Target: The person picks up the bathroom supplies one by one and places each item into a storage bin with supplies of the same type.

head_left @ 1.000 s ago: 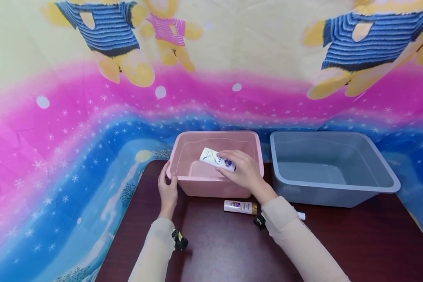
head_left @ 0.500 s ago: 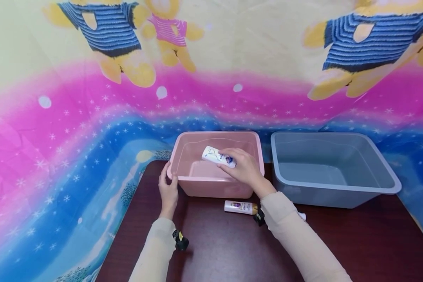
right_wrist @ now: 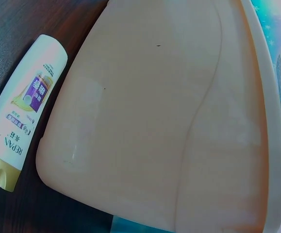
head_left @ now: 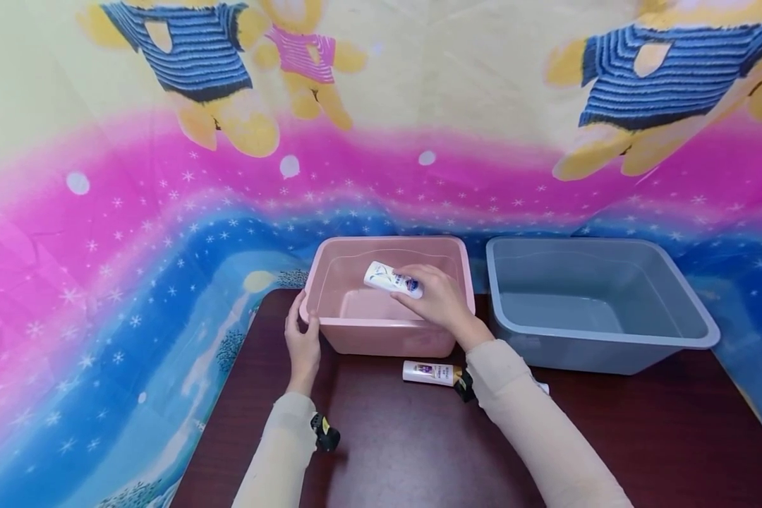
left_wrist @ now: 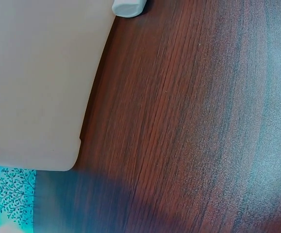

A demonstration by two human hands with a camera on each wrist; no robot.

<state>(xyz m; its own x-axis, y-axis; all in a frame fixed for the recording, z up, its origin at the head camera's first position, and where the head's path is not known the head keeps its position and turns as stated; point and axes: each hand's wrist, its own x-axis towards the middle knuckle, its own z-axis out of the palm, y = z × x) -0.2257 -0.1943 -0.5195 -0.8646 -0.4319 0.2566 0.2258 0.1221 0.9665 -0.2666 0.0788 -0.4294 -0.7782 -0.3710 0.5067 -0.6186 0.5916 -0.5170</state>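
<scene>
Partly behind the right hand (head_left: pixel 438 298): white bottle (head_left: pixel 381 276); lettering apparently illegible

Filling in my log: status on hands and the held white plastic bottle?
Left hand gripping pink rectangular plastic tub. Right hand holding white bottle, tilted, over tub's opening. Nothing visibly blocking it.

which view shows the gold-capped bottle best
The right wrist view: the gold-capped bottle appears large, nearly whole, its purple label and cap plain. The head view shows it small, its cap partly behind the black wrist camera. The left wrist view catches just its white end at the top edge.
</scene>
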